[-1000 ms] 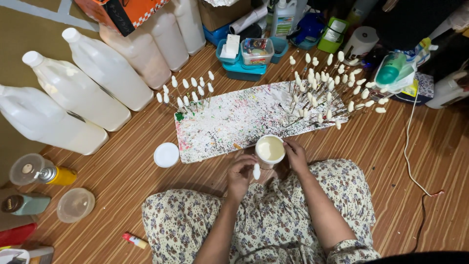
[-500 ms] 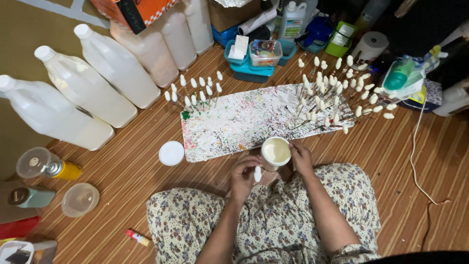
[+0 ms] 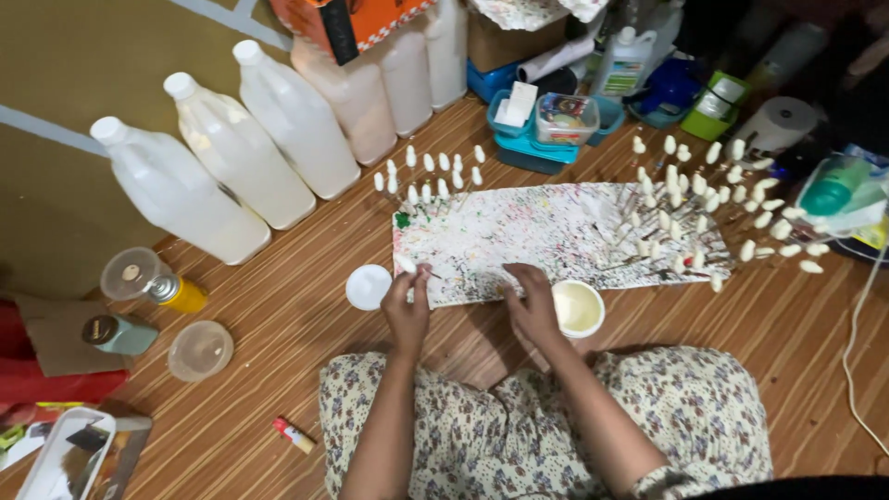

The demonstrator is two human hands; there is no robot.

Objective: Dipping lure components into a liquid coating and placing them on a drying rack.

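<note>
My left hand pinches a thin stick with a white oval tip, held at the near left edge of the paint-speckled board. My right hand rests on the board's near edge, fingers curled, beside a small white cup of cream-coloured liquid. A round white lid lies left of my left hand. A group of white-tipped sticks stands at the board's far left. Many more white-tipped sticks fan out at its right end.
Several large white plastic jugs line the far left. A capped spray can, a clear lid and a small red tube lie on the wood-pattern floor. Blue containers, a paper roll and a white cable are at the back and right.
My left hand has carried the white-tipped stick from in front of my lap out to the board's left edge. My right hand has come off the cup. The view shifted left.
</note>
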